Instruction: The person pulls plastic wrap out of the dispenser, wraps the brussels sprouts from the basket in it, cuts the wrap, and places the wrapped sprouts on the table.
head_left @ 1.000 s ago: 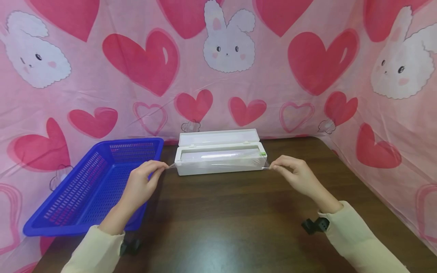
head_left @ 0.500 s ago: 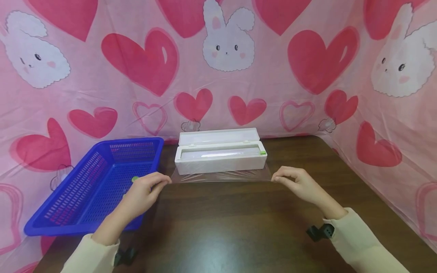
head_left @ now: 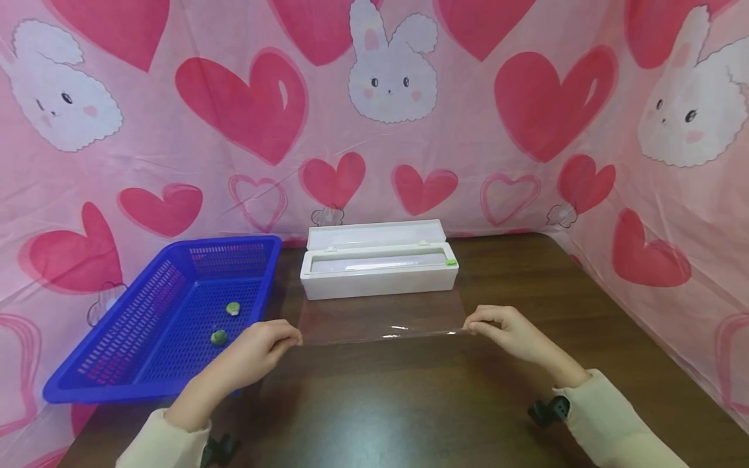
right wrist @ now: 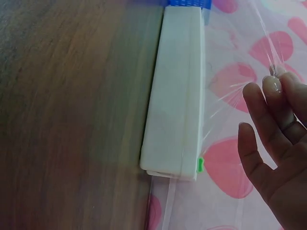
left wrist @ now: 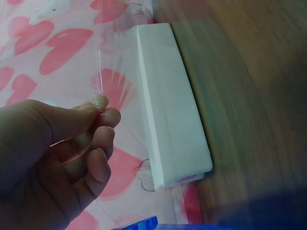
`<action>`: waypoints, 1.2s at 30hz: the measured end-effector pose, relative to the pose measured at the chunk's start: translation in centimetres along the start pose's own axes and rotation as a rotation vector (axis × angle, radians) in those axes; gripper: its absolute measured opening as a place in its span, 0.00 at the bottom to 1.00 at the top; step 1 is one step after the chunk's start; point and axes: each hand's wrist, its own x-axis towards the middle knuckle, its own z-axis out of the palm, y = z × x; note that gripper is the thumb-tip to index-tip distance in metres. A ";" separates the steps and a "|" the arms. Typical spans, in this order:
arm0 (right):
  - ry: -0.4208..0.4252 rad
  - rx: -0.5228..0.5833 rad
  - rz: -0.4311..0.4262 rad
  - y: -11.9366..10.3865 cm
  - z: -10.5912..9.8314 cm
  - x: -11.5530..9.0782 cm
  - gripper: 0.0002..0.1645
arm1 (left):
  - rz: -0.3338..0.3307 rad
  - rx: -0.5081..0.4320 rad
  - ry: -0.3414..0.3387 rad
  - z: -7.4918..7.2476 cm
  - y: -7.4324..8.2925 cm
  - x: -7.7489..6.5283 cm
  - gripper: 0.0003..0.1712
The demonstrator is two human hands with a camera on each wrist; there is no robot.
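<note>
A clear sheet of plastic wrap (head_left: 380,320) stretches from a white wrap dispenser box (head_left: 380,284) toward the front of the table. My left hand (head_left: 257,354) pinches its left front corner between thumb and forefinger, as the left wrist view also shows at the fingertips (left wrist: 99,101). At the right front corner, my right hand (head_left: 512,335) pinches the film in the same way; in the right wrist view creases fan out from those fingertips (right wrist: 273,84). The box's lid (head_left: 377,235) stands raised at the back, and a green slider (head_left: 451,262) sits at its right end.
Left of the box stands a blue plastic basket (head_left: 175,312) holding two small green round vegetables (head_left: 233,309), like Brussels sprouts. The brown wooden table (head_left: 398,403) reaches back to a pink curtain (head_left: 468,143) with hearts and rabbits.
Both hands have drawn the wrap toward the front, so a longer sheet now spans between them and the box. The box stays in place. The vegetables in the basket have come into view.
</note>
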 end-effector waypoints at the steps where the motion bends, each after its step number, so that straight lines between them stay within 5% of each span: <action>1: -0.007 0.002 0.005 0.0 0.0 -0.1 0.10 | -0.003 0.001 -0.008 0.1 0.0 0.0 0.10; 17: -0.175 -0.113 0.155 2.5 1.8 -0.9 0.07 | -0.068 0.043 -0.161 3.6 -0.5 -0.5 0.06; 36: -0.374 -0.166 0.199 4.6 2.4 0.5 0.05 | -0.207 0.015 -0.289 6.9 -2.1 0.6 0.05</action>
